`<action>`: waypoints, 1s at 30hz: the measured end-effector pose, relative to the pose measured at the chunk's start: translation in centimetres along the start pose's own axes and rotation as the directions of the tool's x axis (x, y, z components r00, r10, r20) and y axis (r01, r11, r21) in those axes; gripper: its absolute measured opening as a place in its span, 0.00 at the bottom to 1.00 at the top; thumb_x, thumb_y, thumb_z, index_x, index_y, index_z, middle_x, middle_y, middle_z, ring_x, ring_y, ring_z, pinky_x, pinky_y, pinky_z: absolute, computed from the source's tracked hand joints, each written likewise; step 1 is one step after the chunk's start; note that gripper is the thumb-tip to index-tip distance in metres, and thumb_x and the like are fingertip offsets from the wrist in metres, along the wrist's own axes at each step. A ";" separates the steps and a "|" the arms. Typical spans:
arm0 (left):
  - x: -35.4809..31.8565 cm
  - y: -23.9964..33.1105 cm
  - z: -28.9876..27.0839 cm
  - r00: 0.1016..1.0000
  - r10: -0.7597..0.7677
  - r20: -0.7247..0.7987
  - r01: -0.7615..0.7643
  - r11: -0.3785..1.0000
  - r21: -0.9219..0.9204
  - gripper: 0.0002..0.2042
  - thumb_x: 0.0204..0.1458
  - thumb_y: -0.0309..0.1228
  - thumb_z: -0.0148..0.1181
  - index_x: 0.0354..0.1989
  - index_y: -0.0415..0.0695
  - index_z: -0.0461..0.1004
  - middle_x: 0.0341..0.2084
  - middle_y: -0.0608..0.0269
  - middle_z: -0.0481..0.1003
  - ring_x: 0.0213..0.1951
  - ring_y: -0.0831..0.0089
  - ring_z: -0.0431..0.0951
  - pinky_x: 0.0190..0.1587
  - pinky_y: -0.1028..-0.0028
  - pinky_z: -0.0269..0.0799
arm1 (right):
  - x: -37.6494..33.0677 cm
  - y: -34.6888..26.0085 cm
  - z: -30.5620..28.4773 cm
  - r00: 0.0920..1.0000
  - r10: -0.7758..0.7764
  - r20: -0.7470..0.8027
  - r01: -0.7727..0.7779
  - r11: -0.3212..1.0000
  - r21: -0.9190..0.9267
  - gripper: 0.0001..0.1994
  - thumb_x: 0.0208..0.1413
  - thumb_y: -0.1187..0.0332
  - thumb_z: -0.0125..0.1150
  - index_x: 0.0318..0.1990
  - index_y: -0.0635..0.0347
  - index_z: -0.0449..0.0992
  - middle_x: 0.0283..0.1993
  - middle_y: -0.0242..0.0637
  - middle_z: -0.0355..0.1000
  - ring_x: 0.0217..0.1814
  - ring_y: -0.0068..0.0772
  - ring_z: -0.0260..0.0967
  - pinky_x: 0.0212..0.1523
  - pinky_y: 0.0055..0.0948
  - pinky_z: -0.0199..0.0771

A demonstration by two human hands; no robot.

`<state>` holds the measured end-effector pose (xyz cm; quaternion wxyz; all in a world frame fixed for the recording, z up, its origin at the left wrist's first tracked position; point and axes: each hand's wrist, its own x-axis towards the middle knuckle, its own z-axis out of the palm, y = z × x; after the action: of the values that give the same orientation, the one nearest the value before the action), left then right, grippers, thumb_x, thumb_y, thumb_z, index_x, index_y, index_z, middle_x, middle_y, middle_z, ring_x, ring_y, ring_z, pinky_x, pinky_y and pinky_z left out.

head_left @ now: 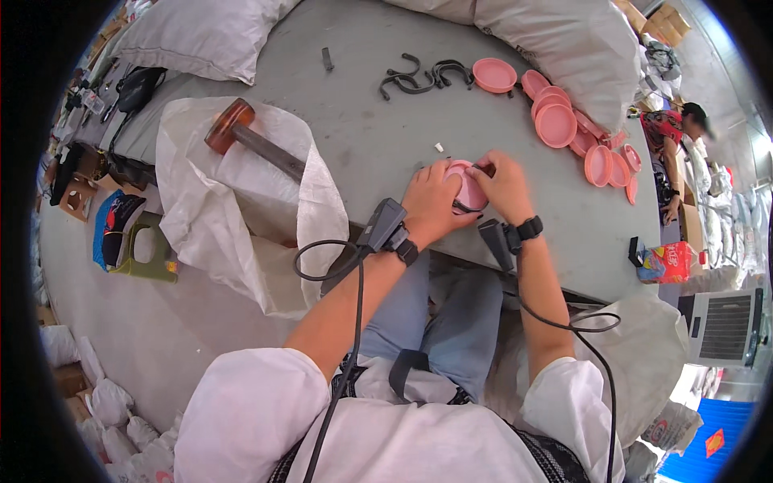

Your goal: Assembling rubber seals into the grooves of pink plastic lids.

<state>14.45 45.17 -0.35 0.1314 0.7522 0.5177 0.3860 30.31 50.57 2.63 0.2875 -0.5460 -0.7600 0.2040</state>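
My left hand [429,200] is closed round the side of a shallow pink round dish [470,193], holding it just above the table's near edge. A dark curved strip [465,208] shows along the dish's lower rim, and a bit of dark strip shows at its upper right. My right hand [507,187] pinches there with thumb and fingers; the strip is partly hidden by them. A small white piece [439,147] lies beyond my left hand. Farther off are several loose dark curved strips [411,78] and a pink round dish [493,75].
More pink dishes [555,125] lie heaped at the right by a white sack [576,56]. A mallet [258,143] rests on an open white sack [217,197] at the left. A red packet [667,262] sits at the right edge; another person [670,137] is beyond.
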 end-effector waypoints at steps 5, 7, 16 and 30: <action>0.1 -0.6 0.0 1.000 0.023 0.000 -0.023 0.997 -0.075 0.22 0.33 0.40 0.70 0.36 0.43 0.70 0.53 0.49 0.65 0.52 0.50 0.66 0.54 0.58 0.62 | -1.5 0.9 -1.9 0.990 -0.007 0.139 -0.033 0.960 0.278 0.16 0.45 0.66 0.67 0.42 0.60 0.75 0.44 0.42 0.71 0.44 0.38 0.69 0.43 0.32 0.68; 0.0 -1.4 0.0 0.997 0.061 -0.040 -0.064 0.994 -0.090 0.23 0.32 0.41 0.69 0.36 0.44 0.70 0.54 0.48 0.64 0.53 0.50 0.66 0.55 0.58 0.60 | -2.8 0.5 -2.5 0.982 -0.041 0.185 -0.043 0.902 0.429 0.18 0.45 0.66 0.67 0.45 0.59 0.75 0.49 0.41 0.69 0.49 0.38 0.67 0.48 0.31 0.67; -0.1 -1.3 0.4 0.999 0.041 -0.022 -0.042 0.997 -0.068 0.29 0.35 0.43 0.71 0.45 0.44 0.69 0.55 0.50 0.66 0.56 0.53 0.65 0.57 0.60 0.57 | -6.3 0.5 -2.1 0.983 -0.184 -0.018 0.183 0.981 -0.058 0.15 0.41 0.72 0.68 0.40 0.58 0.76 0.59 0.42 0.64 0.59 0.43 0.63 0.58 0.34 0.62; -0.2 -1.3 0.1 0.992 0.124 -0.038 -0.128 0.981 -0.146 0.48 0.31 0.43 0.74 0.63 0.41 0.54 0.52 0.50 0.68 0.50 0.52 0.69 0.53 0.61 0.64 | -5.6 2.0 -0.9 1.000 -0.030 -0.005 0.031 0.956 0.292 0.22 0.39 0.72 0.70 0.45 0.63 0.72 0.52 0.45 0.71 0.51 0.38 0.70 0.53 0.32 0.67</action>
<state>13.65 45.55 -1.32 0.1549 0.7660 0.4408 0.4416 33.66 45.95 0.80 0.3683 -0.4859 -0.7298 0.3093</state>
